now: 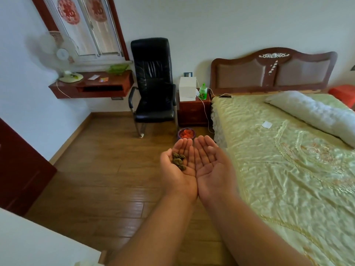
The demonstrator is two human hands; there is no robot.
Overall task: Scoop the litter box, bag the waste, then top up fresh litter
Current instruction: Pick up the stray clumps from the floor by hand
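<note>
Both my hands are held out palm-up, side by side, over the wooden floor beside the bed. My left hand (177, 167) carries three dark brownish-green clumps (178, 161) on its flat palm, fingers straight. My right hand (213, 166) lies open next to it, touching along the edge, with nothing in it. Just beyond my fingertips, a round purple-rimmed bowl (186, 133) with red-orange contents stands on the floor. No litter box, scoop or bag is in view.
A bed with a yellow-green satin cover (288, 160) fills the right side. A black office chair (154, 87) and a red-brown nightstand (194, 110) stand at the far wall. A wall desk with a fan (90, 84) is at left. A dark door (21, 169) is near left.
</note>
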